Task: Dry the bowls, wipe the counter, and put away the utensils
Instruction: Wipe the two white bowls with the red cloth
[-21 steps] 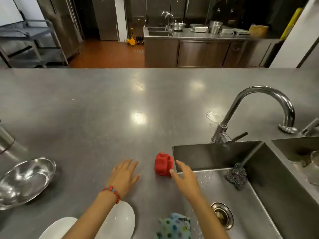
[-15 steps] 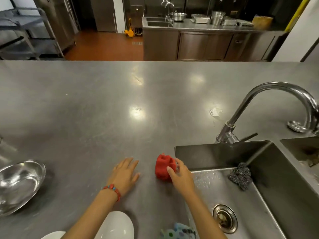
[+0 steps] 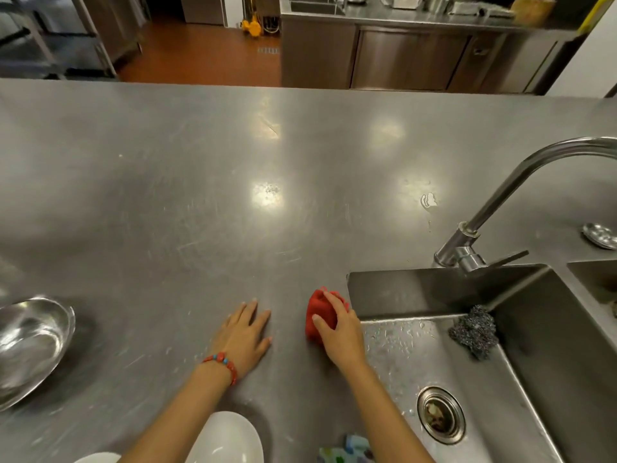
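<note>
While the left hand [image 3: 245, 335] lay flat with fingers spread on the steel surface [image 3: 200, 212], the right hand [image 3: 340, 332] gripped a crumpled red cloth [image 3: 317, 312] on the surface just beside the sink's [image 3: 521, 379] left rim. A steel bowl [image 3: 30, 345] sat at the far left, a white bowl [image 3: 227, 439] near the front edge, and a steel scourer [image 3: 474, 330] in the sink.

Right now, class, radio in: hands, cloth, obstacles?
Left hand flat on counter. Right hand gripping red cloth beside sink. Nothing blocking.
</note>
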Available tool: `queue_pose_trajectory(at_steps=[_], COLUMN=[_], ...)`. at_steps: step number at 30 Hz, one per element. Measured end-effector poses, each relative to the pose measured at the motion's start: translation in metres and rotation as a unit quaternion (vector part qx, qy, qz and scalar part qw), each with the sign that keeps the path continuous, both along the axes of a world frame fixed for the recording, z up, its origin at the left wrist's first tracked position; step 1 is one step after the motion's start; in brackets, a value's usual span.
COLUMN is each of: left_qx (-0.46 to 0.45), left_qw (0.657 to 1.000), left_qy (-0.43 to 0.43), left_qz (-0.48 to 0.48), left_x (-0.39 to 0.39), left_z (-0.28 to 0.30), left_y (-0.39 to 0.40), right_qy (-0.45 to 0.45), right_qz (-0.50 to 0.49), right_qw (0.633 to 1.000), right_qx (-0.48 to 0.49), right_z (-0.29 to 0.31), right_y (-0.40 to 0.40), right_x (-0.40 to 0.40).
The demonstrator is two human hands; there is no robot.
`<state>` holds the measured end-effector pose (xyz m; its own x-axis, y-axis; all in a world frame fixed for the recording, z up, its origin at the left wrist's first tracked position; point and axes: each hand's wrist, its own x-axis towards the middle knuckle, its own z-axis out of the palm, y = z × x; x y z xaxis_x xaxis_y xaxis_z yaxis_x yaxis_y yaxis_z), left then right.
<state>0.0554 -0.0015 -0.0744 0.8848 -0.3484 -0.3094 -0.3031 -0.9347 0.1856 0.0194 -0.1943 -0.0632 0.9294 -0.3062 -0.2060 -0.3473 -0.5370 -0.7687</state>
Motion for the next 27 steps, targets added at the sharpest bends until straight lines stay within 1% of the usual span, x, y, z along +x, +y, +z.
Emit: queue_pose_trajectory(at_steps=[3,7,11,17,21,24,27], left_qx=[-0.012,-0.026,-0.059,-0.068,-0.082,-0.095,-0.115], left_qw=[1.0,1.0,0.998,0.995,0.992,0.988,0.983], left_qy=[0.0,-0.01,-0.02,-0.046,-0.071,-0.086,-0.098], left_qz=[0.005,0.012,0.03,0.05,0.069,0.09,0.108], left_x=[-0.001,-0.007,-0.021,-0.064,-0.104,-0.134,-0.163], left_z=[0.002,0.009,0.026,0.057,0.071,0.074,0.073], left_y=[0.0,0.005,0.012,0.027,0.044,0.058,0.071], right_qy=[-0.001,-0.026,-0.073,-0.098,-0.108,-0.093,-0.082], right_qz=[0.0,0.0,-0.034,-0.054,-0.032,-0.013,-0.005], right_qw=[1.0,0.999,0.98,0.951,0.941,0.935,0.936], right_qx=[0.011,0.038,0.18,0.288,0.32,0.342,0.342], right_z=[0.001,0.004,0.016,0.045,0.064,0.07,0.07], right_y=[-0.004,-0.006,-0.002,0.009,0.024,0.038,0.05], right_x=[-0.001,-0.012,-0.027,-0.058,-0.086,-0.106,-0.125])
